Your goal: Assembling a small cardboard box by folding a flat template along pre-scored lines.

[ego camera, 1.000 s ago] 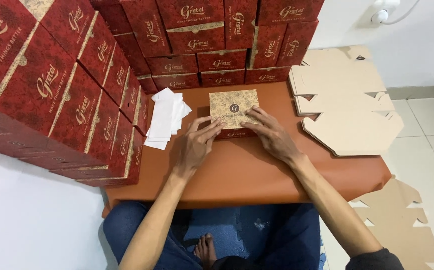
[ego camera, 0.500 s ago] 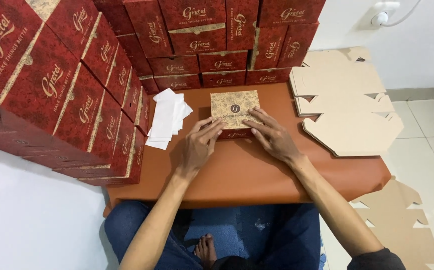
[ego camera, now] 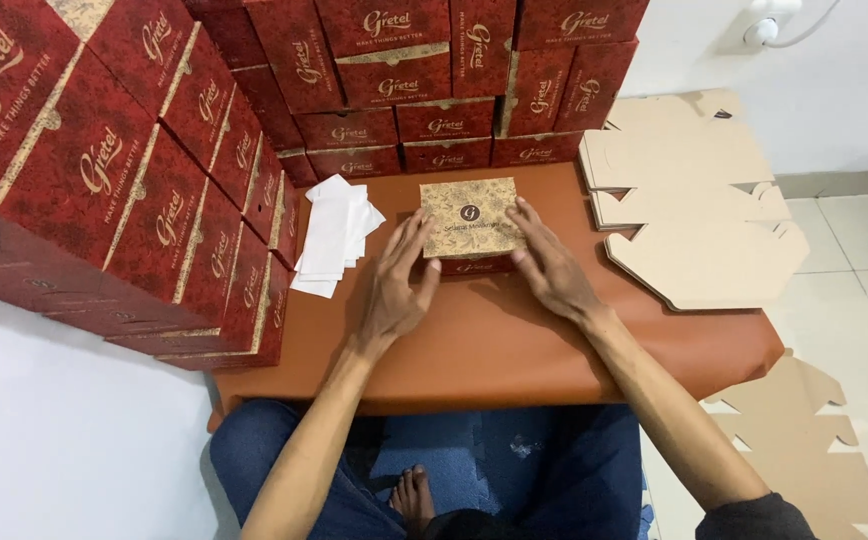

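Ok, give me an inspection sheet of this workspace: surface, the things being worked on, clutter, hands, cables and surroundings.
Surface: low brown table, mostly bare near the person.
Job's things: small box with a tan patterned lid and red base, sitting on the table between both hands.
Clutter: loose white paper slips left of the box; flat tan cardboard blanks overhanging the table's right edge.
Hands: left hand touches the box's left side; right hand touches its right side; neither lifts it.
Cables: a white cable at a wall socket, top right.
Surroundings: stacked red boxes left and behind; more cardboard blanks on the tiled floor; white wall.
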